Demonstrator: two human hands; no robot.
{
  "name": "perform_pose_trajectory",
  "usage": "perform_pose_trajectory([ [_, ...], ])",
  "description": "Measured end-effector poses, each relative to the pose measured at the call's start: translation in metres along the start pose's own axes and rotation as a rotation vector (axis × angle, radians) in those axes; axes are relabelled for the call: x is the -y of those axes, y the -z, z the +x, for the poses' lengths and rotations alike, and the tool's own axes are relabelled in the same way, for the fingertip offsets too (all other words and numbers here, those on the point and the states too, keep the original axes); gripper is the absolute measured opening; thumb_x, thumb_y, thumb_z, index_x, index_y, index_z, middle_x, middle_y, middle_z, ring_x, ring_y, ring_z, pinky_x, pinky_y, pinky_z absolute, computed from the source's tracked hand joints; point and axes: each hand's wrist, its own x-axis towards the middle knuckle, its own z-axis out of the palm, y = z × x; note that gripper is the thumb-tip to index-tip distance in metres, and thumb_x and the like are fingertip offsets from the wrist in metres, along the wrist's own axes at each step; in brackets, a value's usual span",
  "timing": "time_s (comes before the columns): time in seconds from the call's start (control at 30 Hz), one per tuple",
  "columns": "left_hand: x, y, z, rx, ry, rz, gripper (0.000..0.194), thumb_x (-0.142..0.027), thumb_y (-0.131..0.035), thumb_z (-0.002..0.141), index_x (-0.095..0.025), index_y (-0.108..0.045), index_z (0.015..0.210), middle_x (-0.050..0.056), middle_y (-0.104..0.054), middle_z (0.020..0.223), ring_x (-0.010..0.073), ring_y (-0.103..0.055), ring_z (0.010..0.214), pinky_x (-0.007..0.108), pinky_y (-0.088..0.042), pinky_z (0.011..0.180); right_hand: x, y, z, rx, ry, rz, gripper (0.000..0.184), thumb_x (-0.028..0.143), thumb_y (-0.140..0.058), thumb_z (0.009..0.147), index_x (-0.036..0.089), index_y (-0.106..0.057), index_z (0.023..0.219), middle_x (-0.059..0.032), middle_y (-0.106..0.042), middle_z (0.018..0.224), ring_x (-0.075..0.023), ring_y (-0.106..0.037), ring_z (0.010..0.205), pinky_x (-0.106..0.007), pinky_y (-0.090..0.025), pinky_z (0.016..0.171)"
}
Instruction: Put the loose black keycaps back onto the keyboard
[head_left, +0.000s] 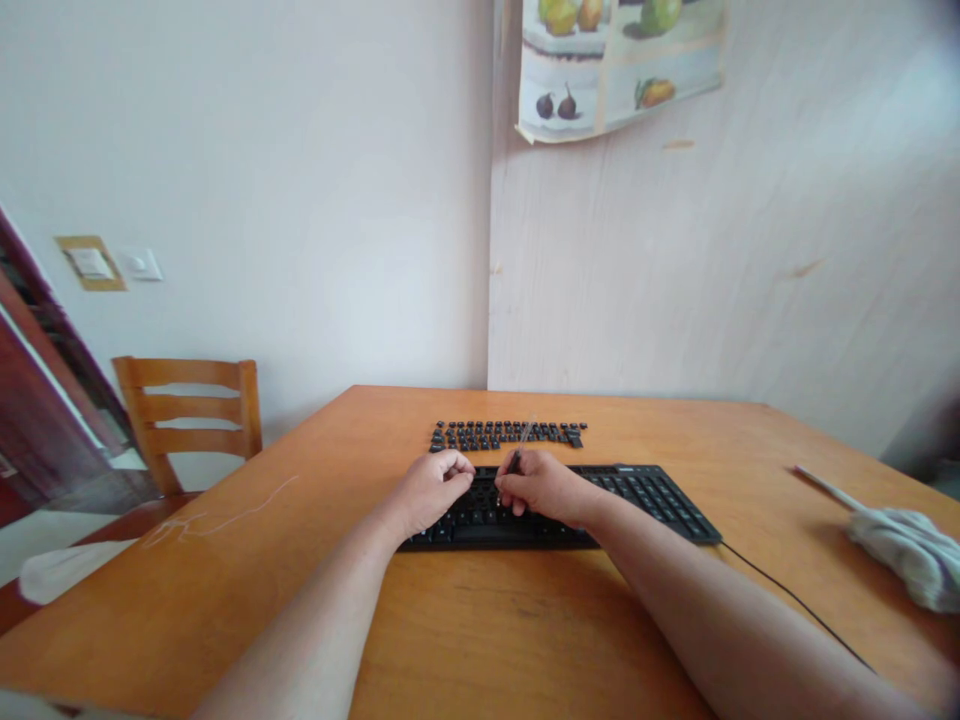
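Observation:
A black keyboard (517, 535) lies across the table in front of me, with keycaps gone from part of its left and middle section. My right hand (546, 488) is closed around a slim pen-like tool (527, 432), dark near the fingers and clear towards its upper end. The tool's lower tip is over the bared part of the keyboard. My left hand (437, 490) is at the keyboard's left part, thumb and fingers pinched together; whatever is between them is hidden. Behind the keyboard, loose black keycaps (480, 436) lie in rows.
The keyboard's cable (795, 597) runs to the right front. A grey cloth (904, 555) and a thin stick (821, 484) lie on the right of the wooden table (465, 630). Thin pale string (217, 520) lies at left, near a wooden chair (195, 408). A wall stands behind.

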Motion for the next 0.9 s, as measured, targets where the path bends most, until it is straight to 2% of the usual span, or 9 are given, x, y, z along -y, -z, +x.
perform_pose_trajectory([
  [0.13,-0.001,0.0,-0.001,0.004,0.005,-0.017,0.023,-0.038,-0.055,0.077,-0.017,-0.066,0.082,0.002,-0.067,0.076,0.0169,-0.059,0.074,0.027,-0.044,0.07,-0.005,0.003,0.002,-0.065,-0.051,0.173,0.008,0.024,-0.058,0.078,0.017,-0.056,0.075,0.0019,-0.062,0.057,-0.0063,-0.049,0.04,-0.016,-0.032,0.036],
  [0.33,-0.002,-0.001,-0.001,0.017,-0.019,0.009,0.022,-0.035,-0.054,0.079,-0.018,-0.068,0.083,0.002,-0.068,0.078,0.0172,-0.059,0.074,0.028,-0.044,0.072,-0.005,0.005,0.002,-0.064,-0.049,0.315,0.01,0.025,-0.061,0.076,0.016,-0.058,0.077,0.0018,-0.061,0.056,-0.0065,-0.05,0.042,-0.016,-0.032,0.037],
  [0.5,-0.004,0.0,-0.002,0.051,-0.026,0.06,0.019,-0.027,-0.054,0.076,-0.019,-0.069,0.083,0.003,-0.068,0.081,0.0182,-0.06,0.075,0.028,-0.044,0.072,0.0,0.012,0.002,-0.121,-0.034,0.455,0.014,0.029,-0.063,0.075,0.017,-0.057,0.077,0.0016,-0.061,0.059,-0.0066,-0.048,0.041,-0.018,-0.032,0.037],
  [0.67,-0.003,-0.003,-0.005,0.073,-0.059,0.143,0.018,-0.029,-0.061,0.071,-0.02,-0.071,0.083,0.004,-0.064,0.085,0.0179,-0.058,0.077,0.028,-0.044,0.071,0.002,0.021,0.006,-0.269,0.019,0.494,0.019,0.035,-0.062,0.074,0.016,-0.059,0.076,-0.0001,-0.06,0.061,-0.0083,-0.048,0.043,-0.021,-0.033,0.039],
  [0.8,-0.004,-0.005,-0.007,0.077,-0.105,0.203,0.015,-0.029,-0.062,0.071,-0.021,-0.07,0.081,0.004,-0.061,0.087,0.0177,-0.057,0.079,0.028,-0.044,0.073,0.002,0.031,0.008,-0.403,0.039,0.461,0.018,0.033,-0.058,0.073,0.015,-0.06,0.068,-0.0035,-0.062,0.066,-0.0113,-0.055,0.056,-0.021,-0.037,0.045],
  [0.9,-0.006,-0.006,-0.008,0.064,-0.115,0.209,0.01,-0.027,-0.062,0.071,-0.021,-0.067,0.077,0.003,-0.06,0.083,0.0174,-0.056,0.077,0.027,-0.042,0.071,-0.001,0.038,0.01,-0.452,0.038,0.444,0.019,0.032,-0.056,0.073,0.015,-0.06,0.065,-0.0062,-0.065,0.069,-0.0129,-0.058,0.06,-0.022,-0.039,0.049],
])
